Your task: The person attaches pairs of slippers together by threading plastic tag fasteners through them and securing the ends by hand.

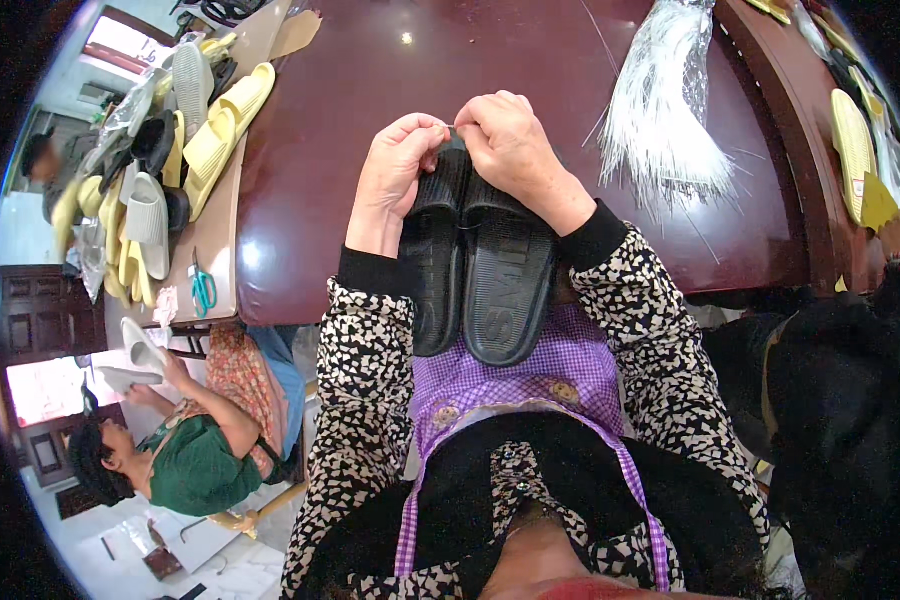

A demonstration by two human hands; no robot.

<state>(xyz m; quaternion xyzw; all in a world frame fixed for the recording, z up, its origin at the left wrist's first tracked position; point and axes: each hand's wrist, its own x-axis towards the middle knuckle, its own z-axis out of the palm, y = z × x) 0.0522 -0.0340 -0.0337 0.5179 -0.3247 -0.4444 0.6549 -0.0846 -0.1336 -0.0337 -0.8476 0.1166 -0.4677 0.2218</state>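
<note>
Both hands, the left hand (395, 165) and the right hand (515, 145), pinch the far end of a pair of black slippers (480, 265) (soles facing up). This pair rests at the near edge of the dark red table (370, 70), over the purple apron (530, 375). A bundle of clear plastic strings (665, 110) lies to the right.

A small pale label (857, 187) sits on a yellow slipper (852, 150) at the far right — print too small to tell.
</note>
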